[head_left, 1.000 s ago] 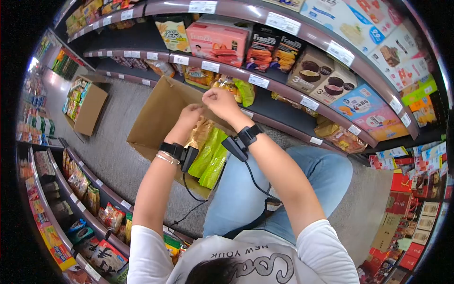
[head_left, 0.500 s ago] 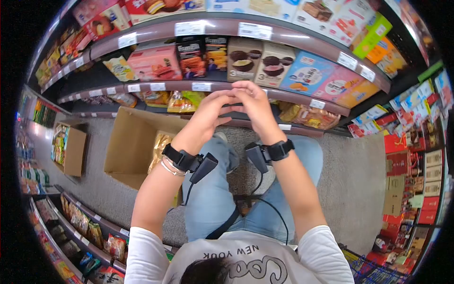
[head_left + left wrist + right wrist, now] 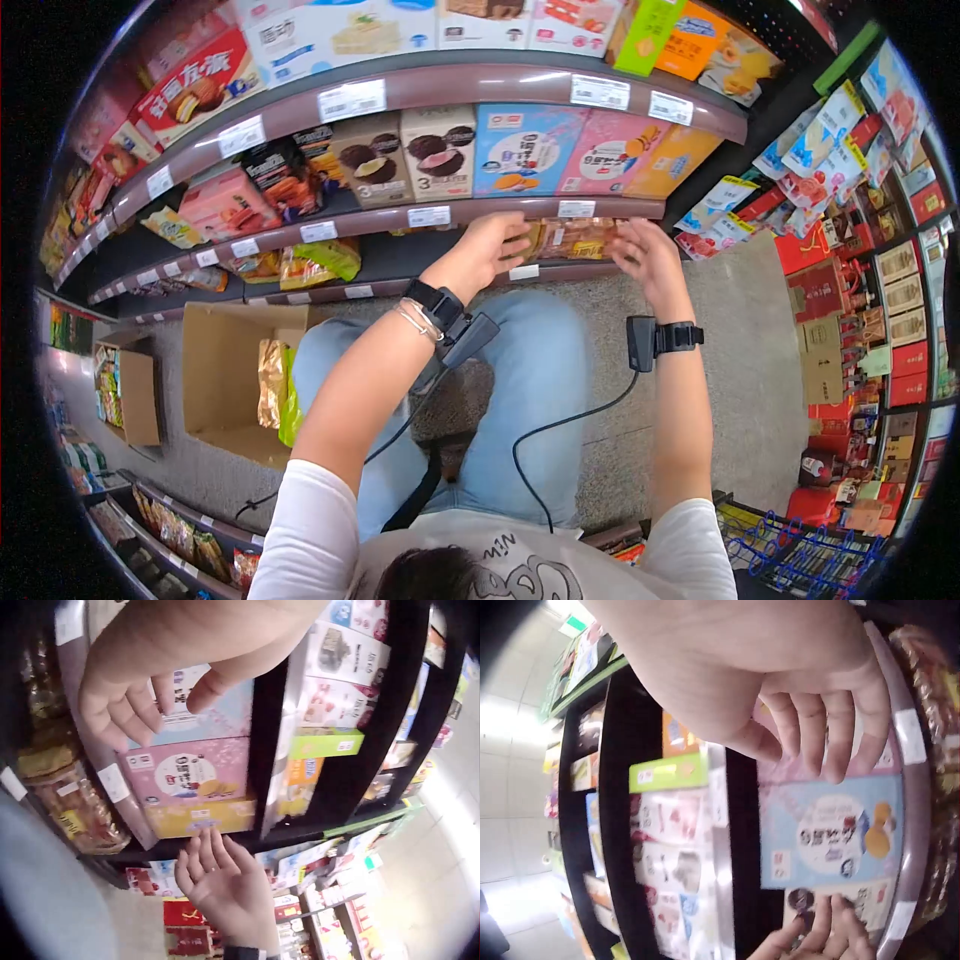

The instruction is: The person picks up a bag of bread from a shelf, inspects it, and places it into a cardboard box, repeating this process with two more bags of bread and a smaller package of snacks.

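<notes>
**Bare left hand [image 3: 490, 250] and bare right hand [image 3: 650, 262] before shiny brown plastic snack packs [image 3: 578, 238] on a shop's bottom shelf [image 3: 400, 252]**

Seen from the head camera, a person in a white T-shirt [image 3: 315, 525] and light-blue jeans [image 3: 540, 370] sits or crouches low, facing the shelving. Both hands are empty and well apart, their fingers relaxed, parted and slightly bent. The brown packs show between them; whether any fingertip touches the plastic cannot be told.

On the shelf just above stand a light-blue cardboard biscuit carton [image 3: 528, 150], a pink cardboard carton [image 3: 612, 155] and a yellow cardboard carton [image 3: 672, 165], side by side. In both wrist views, the nearer hand hangs in front of these cartons.

To the person's left, on the grey floor [image 3: 745, 410], is an open brown cardboard box [image 3: 215, 350]. Inside it, a gold foil packet [image 3: 269, 380] lies beside a bright-green packet [image 3: 289, 410]. Each wrist wears a small black camera, wired with a black cable [image 3: 530, 430].
</notes>
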Demonstrator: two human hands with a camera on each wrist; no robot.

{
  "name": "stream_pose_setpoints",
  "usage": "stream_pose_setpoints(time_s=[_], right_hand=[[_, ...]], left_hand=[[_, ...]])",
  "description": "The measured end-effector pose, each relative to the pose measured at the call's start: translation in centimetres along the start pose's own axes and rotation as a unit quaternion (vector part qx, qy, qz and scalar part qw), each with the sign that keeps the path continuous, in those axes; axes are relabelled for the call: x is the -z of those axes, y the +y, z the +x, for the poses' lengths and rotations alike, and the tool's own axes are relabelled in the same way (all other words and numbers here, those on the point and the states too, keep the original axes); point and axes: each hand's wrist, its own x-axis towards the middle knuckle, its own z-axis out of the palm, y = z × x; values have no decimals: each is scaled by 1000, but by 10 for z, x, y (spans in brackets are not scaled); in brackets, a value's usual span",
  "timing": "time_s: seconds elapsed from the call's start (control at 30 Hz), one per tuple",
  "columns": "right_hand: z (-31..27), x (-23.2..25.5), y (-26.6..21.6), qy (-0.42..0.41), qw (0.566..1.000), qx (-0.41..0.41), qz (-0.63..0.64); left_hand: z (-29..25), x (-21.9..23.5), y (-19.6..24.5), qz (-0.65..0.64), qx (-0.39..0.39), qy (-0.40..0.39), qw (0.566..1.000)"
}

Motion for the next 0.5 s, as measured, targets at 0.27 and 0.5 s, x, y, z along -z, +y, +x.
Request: stream_pose_setpoints(time_s=[0.27,0.5], right_hand=[[79,109,83,126,983,-124,48],[148,132,112,158,981,-114,-11]], left_hand=[[97,18,-52,57,83,95,990],[162,23,-82,124,90,125,980]])
